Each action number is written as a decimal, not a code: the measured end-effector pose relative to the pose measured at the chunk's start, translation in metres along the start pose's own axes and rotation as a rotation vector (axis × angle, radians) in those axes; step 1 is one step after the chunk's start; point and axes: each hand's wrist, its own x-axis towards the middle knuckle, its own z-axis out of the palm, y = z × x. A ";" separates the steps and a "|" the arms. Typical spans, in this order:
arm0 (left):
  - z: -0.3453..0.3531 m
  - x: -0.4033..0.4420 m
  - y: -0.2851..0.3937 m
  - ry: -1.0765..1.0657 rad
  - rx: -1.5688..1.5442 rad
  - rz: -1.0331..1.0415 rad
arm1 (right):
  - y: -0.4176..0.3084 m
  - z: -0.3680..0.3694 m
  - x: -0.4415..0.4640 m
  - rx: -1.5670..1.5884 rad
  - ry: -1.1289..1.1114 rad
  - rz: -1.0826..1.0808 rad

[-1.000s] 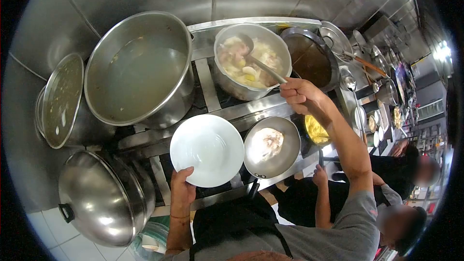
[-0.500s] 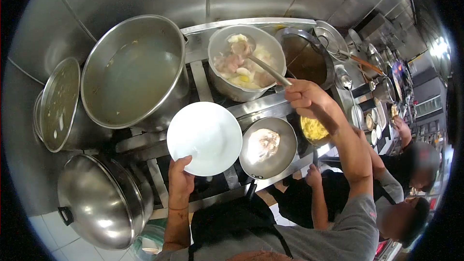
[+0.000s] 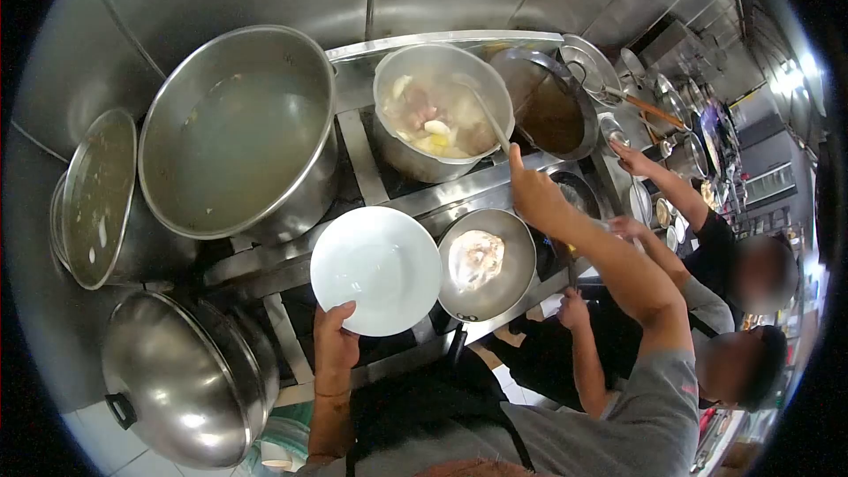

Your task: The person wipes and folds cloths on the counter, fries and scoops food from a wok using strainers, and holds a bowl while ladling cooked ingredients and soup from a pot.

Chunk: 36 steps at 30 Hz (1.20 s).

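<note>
My left hand [image 3: 336, 336] is closed on the near rim of a white bowl [image 3: 375, 269], its thumb over the edge; no food shows in it. My right hand [image 3: 539, 190] grips the handle of a ladle [image 3: 492, 117]. The ladle's head is sunk in a steaming pot [image 3: 386, 137] of broth with pieces of meat and whitish and yellow chunks. Below the pot, near the bowl, a steel frying pan [image 3: 521, 287] sits on the stove with a shiny patch of glare inside.
Left of the pot stands a large stockpot [image 3: 296, 212] of cloudy liquid, with another pot [image 3: 132, 150] beyond it. A domed lid [image 3: 168, 371] is at lower left. Dark liquid fills a wok [image 3: 565, 115] on the right. Two co-workers [image 3: 720, 238] stand close on my right, arms reaching over the stove.
The ladle, which held meat above the broth, has gone down into the pot. The bowl has moved slightly toward me. A co-worker's hand now reaches out at the right, and the yellow food is mostly hidden.
</note>
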 end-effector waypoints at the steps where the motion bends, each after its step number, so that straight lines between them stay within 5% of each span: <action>1: -0.002 -0.003 -0.001 -0.003 -0.014 -0.012 | 0.000 0.008 0.013 -0.002 -0.005 -0.002; 4: -0.011 -0.010 -0.003 0.000 -0.034 -0.026 | 0.004 0.010 0.050 0.023 -0.037 -0.020; 6: -0.015 -0.017 -0.003 0.001 -0.043 -0.036 | 0.018 -0.009 0.061 0.890 -0.407 -0.002; 7: -0.014 -0.020 -0.002 -0.016 -0.066 -0.029 | 0.029 -0.012 0.068 0.880 -0.405 -0.005; 9: -0.013 -0.024 0.001 -0.039 -0.100 -0.016 | 0.023 -0.031 0.068 2.095 -0.822 0.630; 13: -0.016 -0.027 0.005 0.038 -0.123 -0.011 | 0.019 -0.086 0.050 1.563 -0.790 0.293; 23: -0.021 -0.015 0.010 -0.016 -0.086 -0.033 | 0.000 -0.130 -0.037 1.451 -0.433 0.206; 29: -0.017 -0.015 0.007 -0.049 -0.046 -0.019 | -0.016 -0.140 -0.057 0.764 -0.031 0.144; 33: -0.017 -0.013 0.003 -0.073 -0.057 -0.012 | 0.002 -0.096 -0.021 0.453 0.219 -0.059; 36: -0.014 -0.015 0.004 -0.090 -0.080 -0.007 | -0.006 -0.049 0.004 0.311 0.282 -0.003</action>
